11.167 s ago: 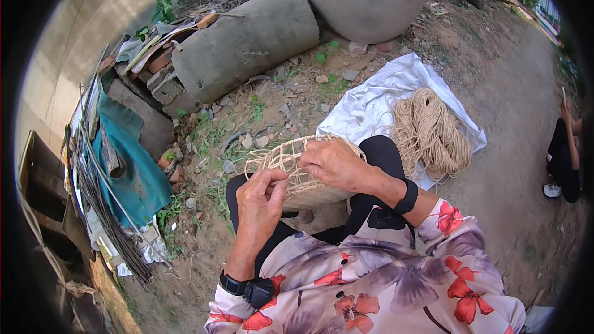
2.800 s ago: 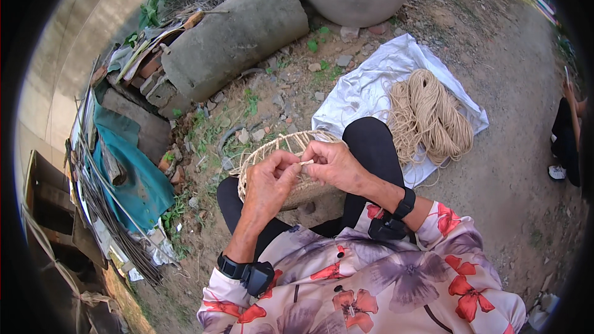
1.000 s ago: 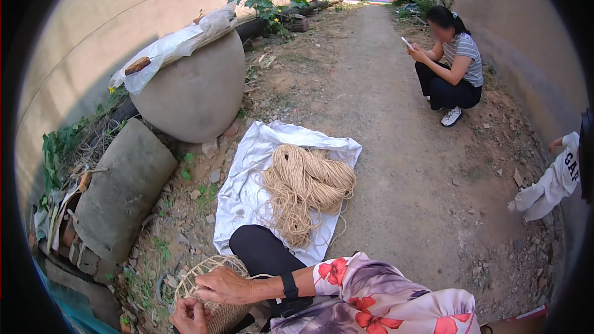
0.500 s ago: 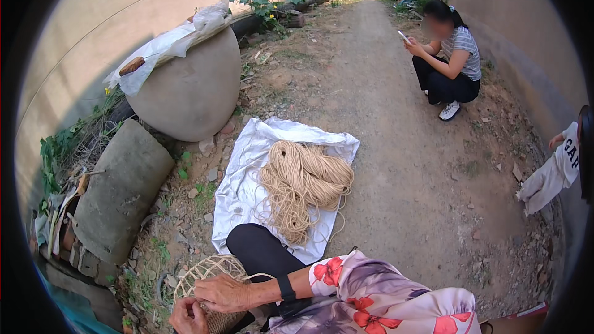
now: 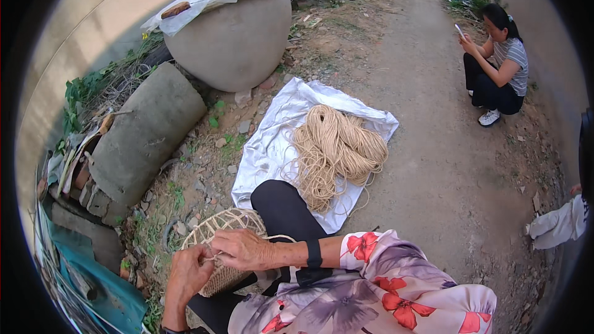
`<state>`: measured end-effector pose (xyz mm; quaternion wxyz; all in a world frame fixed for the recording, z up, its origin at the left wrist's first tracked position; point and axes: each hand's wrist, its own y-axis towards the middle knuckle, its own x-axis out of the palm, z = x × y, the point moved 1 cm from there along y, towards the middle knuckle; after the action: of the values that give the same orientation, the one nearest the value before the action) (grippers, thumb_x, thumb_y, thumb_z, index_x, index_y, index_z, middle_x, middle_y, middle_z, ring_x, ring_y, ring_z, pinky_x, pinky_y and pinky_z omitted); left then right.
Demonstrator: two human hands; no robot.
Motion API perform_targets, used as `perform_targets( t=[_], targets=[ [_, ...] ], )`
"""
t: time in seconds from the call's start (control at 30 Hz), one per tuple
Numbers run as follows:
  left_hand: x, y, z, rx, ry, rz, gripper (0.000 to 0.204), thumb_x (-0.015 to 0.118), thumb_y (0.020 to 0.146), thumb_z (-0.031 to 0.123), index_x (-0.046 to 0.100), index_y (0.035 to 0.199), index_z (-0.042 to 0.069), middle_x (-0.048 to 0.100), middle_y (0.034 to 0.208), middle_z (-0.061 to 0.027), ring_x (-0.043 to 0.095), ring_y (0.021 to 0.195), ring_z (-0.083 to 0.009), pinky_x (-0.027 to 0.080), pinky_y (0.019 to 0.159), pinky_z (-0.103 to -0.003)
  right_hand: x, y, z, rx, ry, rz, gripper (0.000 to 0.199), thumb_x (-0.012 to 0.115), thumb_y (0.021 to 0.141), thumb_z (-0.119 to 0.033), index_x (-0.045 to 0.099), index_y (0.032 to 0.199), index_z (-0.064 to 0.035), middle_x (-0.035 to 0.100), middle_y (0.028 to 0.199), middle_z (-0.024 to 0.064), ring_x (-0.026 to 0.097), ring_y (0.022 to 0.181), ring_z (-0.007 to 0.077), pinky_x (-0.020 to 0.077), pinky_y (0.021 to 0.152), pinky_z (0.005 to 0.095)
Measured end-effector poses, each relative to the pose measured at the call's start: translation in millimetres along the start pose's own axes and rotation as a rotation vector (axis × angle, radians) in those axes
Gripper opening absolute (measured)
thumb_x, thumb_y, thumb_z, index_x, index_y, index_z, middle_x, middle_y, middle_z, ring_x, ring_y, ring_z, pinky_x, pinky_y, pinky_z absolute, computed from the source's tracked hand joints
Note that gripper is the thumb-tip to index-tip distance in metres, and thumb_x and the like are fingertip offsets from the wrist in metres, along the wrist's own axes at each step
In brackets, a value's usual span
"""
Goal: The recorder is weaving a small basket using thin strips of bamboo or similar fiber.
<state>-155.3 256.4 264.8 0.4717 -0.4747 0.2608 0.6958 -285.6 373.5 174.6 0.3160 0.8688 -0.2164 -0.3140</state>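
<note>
A half-woven basket (image 5: 218,282) of tan cord sits tilted at my lap, with open loops of its frame (image 5: 230,218) showing on the far side. My left hand (image 5: 188,275) is closed in a pinch on a thin cord at the basket's near left edge. Right beside it, my right hand (image 5: 242,250) bends over the basket with its fingers closed on the same cord; its fingertips are partly hidden. A loose strand trails past my right wrist. Beyond my knee, a large tangled hank of tan cord (image 5: 339,148) lies on a white plastic sheet (image 5: 258,167).
To the left lie a concrete cylinder (image 5: 147,133) and a teal sheet (image 5: 93,272). Behind them stands a big grey vat (image 5: 232,37) under plastic. A person (image 5: 504,65) squats at the far right with a phone; another person's light trousers (image 5: 560,224) show at the right edge.
The view has shifted, so the scene sits higher and further left lies more in sight. More of my left hand and forearm shows. Both hands stay at the basket, close together.
</note>
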Motion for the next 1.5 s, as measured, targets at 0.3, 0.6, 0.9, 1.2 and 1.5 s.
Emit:
perform_targets(
  t=[0.3,0.6,0.9,1.2,1.5],
  targets=[
    [-12.1,14.9,-28.6,-0.198,-0.54,-0.444,0.016,0.064,0.08,0.015,0.066,0.092,0.003,0.061,0.072,0.0008,0.057,0.063,-0.0075,0.046,0.052,-0.024,-1.7,3.3,-12.7,-0.012,-0.077,-0.117,0.025,0.075,0.075,-0.017,0.055,0.085,-0.0056,0.052,0.079,0.0084,0.058,0.075,0.0279,0.0488,0.063,0.0401],
    [-3.2,-0.6,-19.5,-0.001,-0.377,-0.129,0.016,0.068,0.084,0.009,0.068,0.099,0.003,0.06,0.076,0.0015,0.056,0.063,-0.0074,0.045,0.053,-0.024,2.7,0.8,-9.9,0.071,-0.055,-0.035,0.014,0.069,0.077,-0.01,0.057,0.08,-0.005,0.055,0.076,0.0092,0.061,0.068,0.0279,0.0489,0.059,0.0397],
    [15.9,-19.1,-8.4,0.336,-0.101,0.296,0.019,0.074,0.08,0.004,0.068,0.098,0.002,0.064,0.081,-0.0108,0.061,0.066,-0.0229,0.048,0.059,-0.033,-2.1,-0.4,-6.0,0.244,0.176,-0.078,0.013,0.068,0.078,-0.009,0.059,0.084,-0.003,0.059,0.078,0.0107,0.062,0.068,0.0283,0.0493,0.061,0.0392],
    [27.3,-22.8,-9.9,0.335,-0.052,0.399,0.015,0.073,0.08,0.004,0.067,0.093,0.004,0.063,0.08,-0.0104,0.065,0.069,-0.0279,0.051,0.06,-0.036,-16.8,12.7,11.6,0.086,0.061,-0.269,0.009,0.061,0.087,-0.008,0.065,0.095,-0.0054,0.058,0.089,0.0117,0.061,0.083,0.0329,0.0468,0.07,0.0435],
    [35.2,-25.2,-11.3,0.365,-0.05,0.49,0.016,0.073,0.078,-0.001,0.065,0.092,0.004,0.061,0.079,-0.0106,0.064,0.068,-0.0269,0.051,0.059,-0.035,-9.0,11.1,8.8,0.038,-0.05,-0.265,0.008,0.061,0.084,-0.012,0.063,0.086,-0.0038,0.056,0.086,0.0126,0.061,0.077,0.0363,0.047,0.068,0.0476]
  ],
)
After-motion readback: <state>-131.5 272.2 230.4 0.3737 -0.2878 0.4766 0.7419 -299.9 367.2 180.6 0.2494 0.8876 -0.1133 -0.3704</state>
